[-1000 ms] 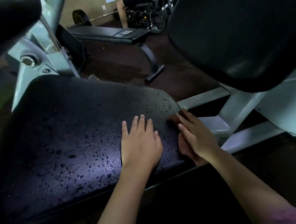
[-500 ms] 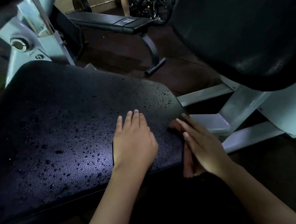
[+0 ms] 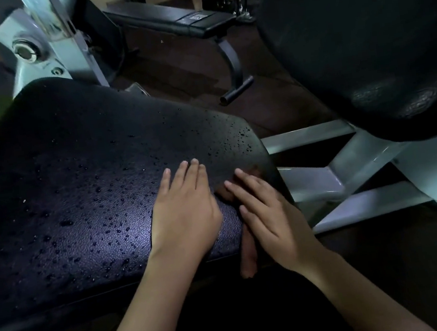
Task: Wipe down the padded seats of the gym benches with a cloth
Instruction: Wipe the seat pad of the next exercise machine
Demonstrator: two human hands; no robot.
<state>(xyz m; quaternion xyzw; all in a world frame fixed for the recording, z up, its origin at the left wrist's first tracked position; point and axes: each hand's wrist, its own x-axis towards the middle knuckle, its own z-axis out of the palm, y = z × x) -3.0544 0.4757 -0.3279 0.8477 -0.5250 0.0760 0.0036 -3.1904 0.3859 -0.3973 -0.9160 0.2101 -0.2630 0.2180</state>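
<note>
Below the head camera, a black padded seat (image 3: 81, 189) fills the frame from 9 o'clock to the centre, its textured vinyl beaded with water droplets (image 3: 100, 208). Left hand (image 3: 183, 214) lies flat, palm down, on the seat's near right part, fingers straight and together. Right hand (image 3: 268, 214) rests just beside it at 3 o'clock, fingers straight and slightly spread over the seat's right edge, thumb hanging down the seat's front side. Neither hand holds anything (no cloth shows). A black back pad (image 3: 361, 35) looms at 1 o'clock on a pale grey frame (image 3: 332, 175). Farther off at 12 o'clock stands a flat bench (image 3: 178, 20) on dark flooring.
</note>
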